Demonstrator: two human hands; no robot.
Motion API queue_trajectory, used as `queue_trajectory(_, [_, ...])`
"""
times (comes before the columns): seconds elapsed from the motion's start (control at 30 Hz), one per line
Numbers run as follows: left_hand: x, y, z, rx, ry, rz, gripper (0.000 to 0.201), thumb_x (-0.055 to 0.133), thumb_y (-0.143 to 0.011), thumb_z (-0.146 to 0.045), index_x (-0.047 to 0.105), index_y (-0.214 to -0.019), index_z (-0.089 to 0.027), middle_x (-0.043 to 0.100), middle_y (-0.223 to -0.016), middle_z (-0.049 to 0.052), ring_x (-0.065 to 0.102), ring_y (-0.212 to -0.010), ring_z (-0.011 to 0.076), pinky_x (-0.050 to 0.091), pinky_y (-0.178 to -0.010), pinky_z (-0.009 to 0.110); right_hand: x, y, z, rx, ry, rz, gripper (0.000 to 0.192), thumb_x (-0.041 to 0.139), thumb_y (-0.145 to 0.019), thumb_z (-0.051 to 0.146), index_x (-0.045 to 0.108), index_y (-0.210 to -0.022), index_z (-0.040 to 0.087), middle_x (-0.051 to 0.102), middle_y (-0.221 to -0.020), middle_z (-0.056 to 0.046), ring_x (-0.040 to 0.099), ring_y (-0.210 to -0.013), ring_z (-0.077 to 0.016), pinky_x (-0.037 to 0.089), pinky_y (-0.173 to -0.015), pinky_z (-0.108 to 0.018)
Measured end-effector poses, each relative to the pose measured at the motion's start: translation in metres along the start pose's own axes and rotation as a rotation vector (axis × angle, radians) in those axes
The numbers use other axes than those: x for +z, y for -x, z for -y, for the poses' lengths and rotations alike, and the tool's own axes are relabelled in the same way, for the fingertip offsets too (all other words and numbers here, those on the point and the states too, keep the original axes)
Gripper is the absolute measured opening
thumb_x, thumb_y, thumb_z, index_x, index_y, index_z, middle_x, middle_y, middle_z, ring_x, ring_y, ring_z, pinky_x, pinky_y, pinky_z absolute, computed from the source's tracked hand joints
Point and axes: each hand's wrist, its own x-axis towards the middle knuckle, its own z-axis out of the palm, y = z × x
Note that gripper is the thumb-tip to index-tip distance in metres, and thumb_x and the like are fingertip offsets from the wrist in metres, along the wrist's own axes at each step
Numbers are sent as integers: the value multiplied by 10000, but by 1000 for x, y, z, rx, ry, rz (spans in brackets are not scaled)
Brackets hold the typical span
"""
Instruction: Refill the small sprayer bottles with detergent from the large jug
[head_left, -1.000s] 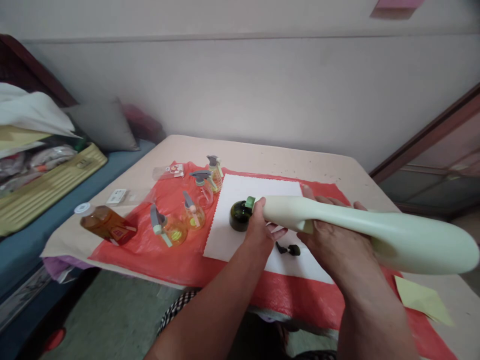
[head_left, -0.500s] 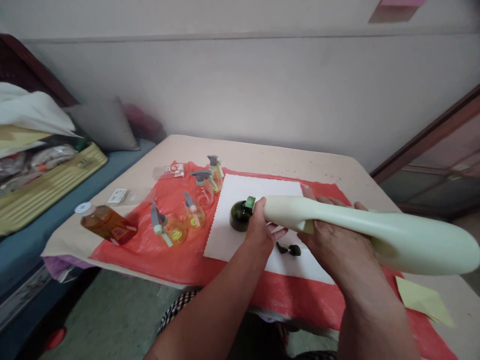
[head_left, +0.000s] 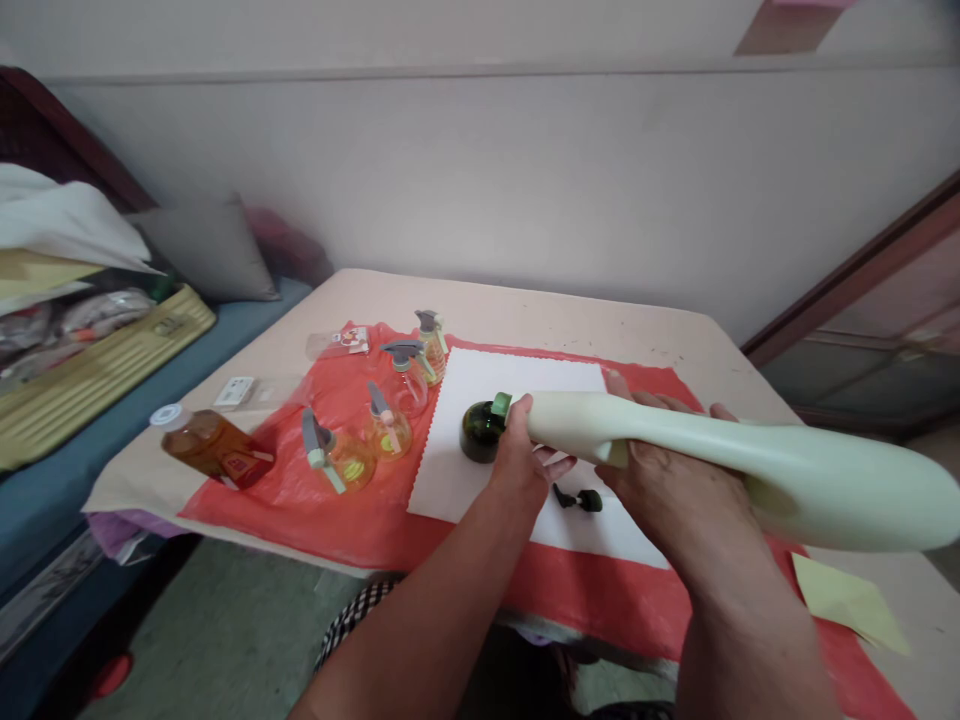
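A large, smooth, pale green thing (head_left: 825,475), long and rounded with a narrower left end, is held sideways over the table. My right hand (head_left: 675,485) is wrapped around its middle, fingers partly hidden behind it. At its left end my left hand (head_left: 521,450) grips with the thumb on top and the fingers underneath. Just left of that thumb is a dark green rounded bottle (head_left: 478,435) with a lighter green piece (head_left: 501,403) at its top; whether my left hand touches it I cannot tell. A small dark green pump top (head_left: 579,498) lies below, on white paper (head_left: 442,490).
Several clear spray bottles (head_left: 349,465) with grey tops stand on a red plastic sheet (head_left: 300,515) to the left. A bottle of amber liquid (head_left: 214,445) lies tilted there. Yellow paper (head_left: 847,595) rests at the right. A wall (head_left: 525,200) rises behind the table.
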Motion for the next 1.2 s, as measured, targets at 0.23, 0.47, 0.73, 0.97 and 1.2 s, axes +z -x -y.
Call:
queue_trajectory(0.23, [-1, -1, 1, 2, -7, 5, 463, 662, -843, -561, 607, -1193, -264, 628, -1343, 78, 633, -1194, 318, 495, -1072, 583, 1, 0, 0, -2, -12, -16, 642, 590, -906, 268, 430, -1512, 129, 690, -1167, -174, 638, -1103, -383, 373, -1039, -598])
queue_trajectory(0.47, [-1, 0, 0, 0, -10, 11, 441, 650, -858, -561, 618, -1188, -269, 638, -1328, 71, 640, -1180, 307, 480, -1087, 591, 1, 0, 0, -7, 0, -7, 601, 577, -919, 272, 459, -1487, 116, 687, -1164, -179, 634, -1110, -391, 373, -1047, -613])
queue_trajectory(0.73, [-1, -2, 1, 1, -7, -5, 447, 668, -837, -571, 622, -1165, -270, 635, -1310, 77, 628, -1195, 315, 511, -1054, 574, 1, 0, 0, -8, -16, -13, 702, 587, -909, 260, 354, -1554, 112, 685, -1201, -181, 632, -1127, -392, 371, -1051, -618])
queue_trajectory(0.97, [-1, -3, 0, 0, -10, 5, 448, 651, -856, -563, 613, -1193, -269, 636, -1311, 84, 639, -1173, 311, 517, -1047, 583, 1, 1, 0, 0, -7, 2, 696, 586, -919, 277, 359, -1550, 90, 687, -1196, -179, 622, -1137, -391, 377, -1053, -619])
queue_trajectory(1.2, [-2, -2, 1, 3, -10, 0, 461, 661, -842, -569, 617, -1191, -270, 635, -1319, 84, 638, -1182, 311, 516, -1053, 578, 5, 2, -1, 7, -23, 9, 667, 594, -911, 277, 413, -1531, 108, 685, -1228, -188, 617, -1148, -393, 355, -1081, -637])
